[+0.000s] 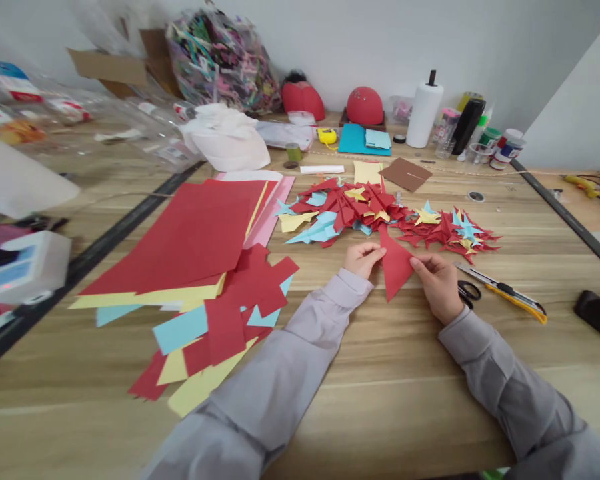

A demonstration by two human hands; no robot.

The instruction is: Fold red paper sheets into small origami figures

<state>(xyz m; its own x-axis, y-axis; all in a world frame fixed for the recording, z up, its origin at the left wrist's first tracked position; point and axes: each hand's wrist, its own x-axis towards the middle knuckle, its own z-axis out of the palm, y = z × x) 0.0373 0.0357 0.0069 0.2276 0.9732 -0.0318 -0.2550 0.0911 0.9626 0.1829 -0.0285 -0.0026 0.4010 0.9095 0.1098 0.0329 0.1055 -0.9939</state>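
My left hand [364, 259] and my right hand [436, 287] hold a folded piece of red paper [395, 265] between them, just above the wooden tabletop [330, 373]. The paper forms a pointed, kite-like shape with its tip downward. Directly beyond my hands lies a heap of folded red, blue and yellow paper shapes [350, 212], with a second heap [447, 233] to the right. A stack of red and yellow paper sheets [180, 247] lies to my left, beside loose cut pieces [220, 333].
Black scissors [469, 293] and a yellow utility knife [510, 293] lie right of my right hand. A black phone [599, 317] sits near the right edge. Along the back stand a paper towel roll [423, 117], red domes [365, 107], and several bottles. Plastic containers [80, 113] fill the back left.
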